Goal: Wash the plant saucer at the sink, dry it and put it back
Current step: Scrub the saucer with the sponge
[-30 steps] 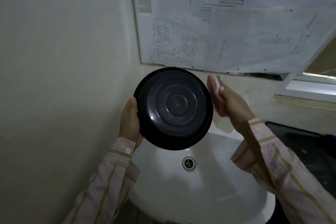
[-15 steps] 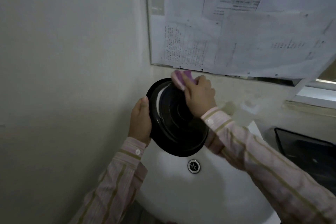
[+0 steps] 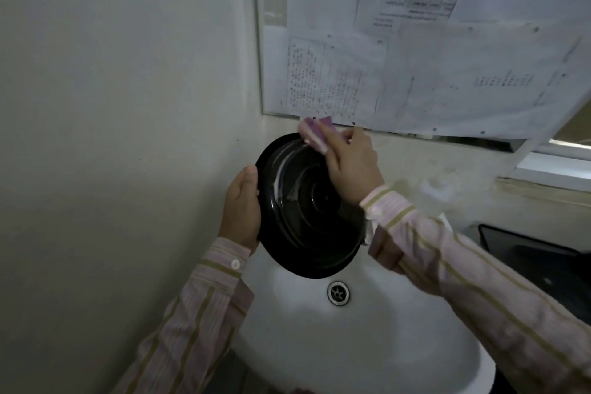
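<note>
The person held one black round saucer (image 3: 307, 217) tilted on edge above the white sink (image 3: 367, 345), its ridged face turned toward the camera and slightly to the right. The saucer hung over the back of the basin, near the corner where the wall (image 3: 112, 105) met the sheets of paper (image 3: 415, 57) pinned above, and clear of the single drain (image 3: 338, 293) below it.

The left hand (image 3: 241, 211) gripped the saucer's left rim, thumb curled over the front edge and fingers hidden behind. The right hand (image 3: 350, 166) was closed around one pink sponge (image 3: 315, 133), pressing it against the saucer's upper rim; a pale streak of suds ran down the left side of the ridged face.

The relation that mattered was this: the saucer lay between the two hands, the left at its left edge steadying it, the right reaching across its face from the right to work at the top. A round thing has no long axis, so the tilt was what counted, and it leaned the top away toward the wall. The right hand was the nearer to the unscrubbed lower part, and a sweep down and around would likely come next. The washing step looked only partly done, with rinsing, drying and putting back not yet begun. No tap showed in view.
</note>
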